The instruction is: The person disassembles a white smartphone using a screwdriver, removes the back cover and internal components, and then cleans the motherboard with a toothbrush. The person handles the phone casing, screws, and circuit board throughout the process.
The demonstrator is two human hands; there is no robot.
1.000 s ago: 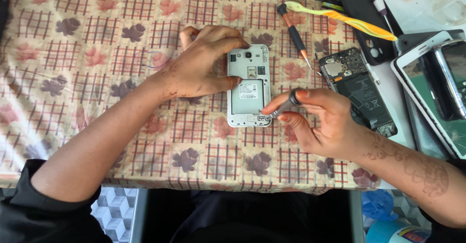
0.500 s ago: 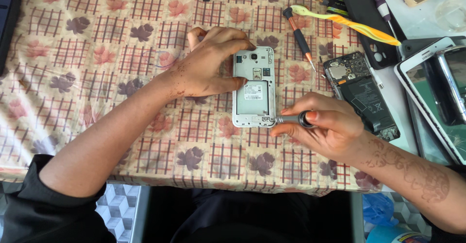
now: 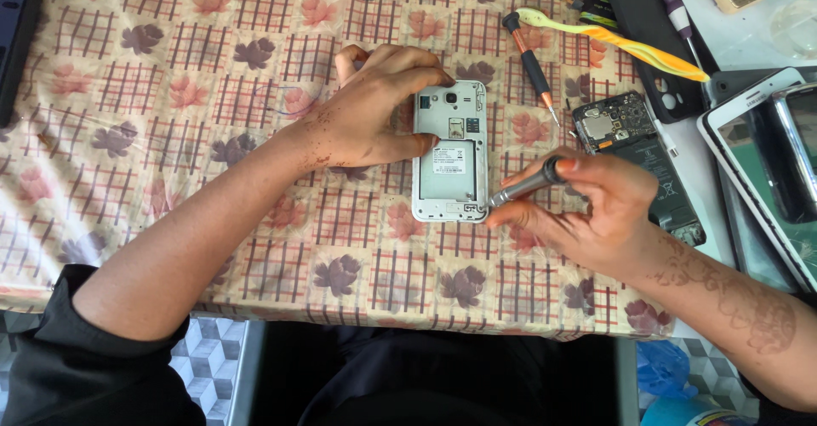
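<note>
Looking down from the head camera, I see an opened white phone [image 3: 450, 152] lying back-up on the worktop [image 3: 170, 94], which wears a cloth patterned with leaves and checks. My left hand [image 3: 374, 107] lies on the phone's left side, fingers curled over its top edge and thumb pressed along its left rim, pinning it flat. My right hand [image 3: 587, 209] sits just right of the phone's lower corner, fingers pinched round a grey metal screwdriver [image 3: 523, 186] whose tip meets the phone's bottom right corner. Right of the phone, near it, lies a dark circuit board assembly [image 3: 634, 158]. Above and to the right of the phone rests an orange-and-black screwdriver [image 3: 529, 64], and further right a yellow plastic pry tool [image 3: 621, 43]. Well to the right of the phone lies a white-framed phone screen [image 3: 757, 162].
</note>
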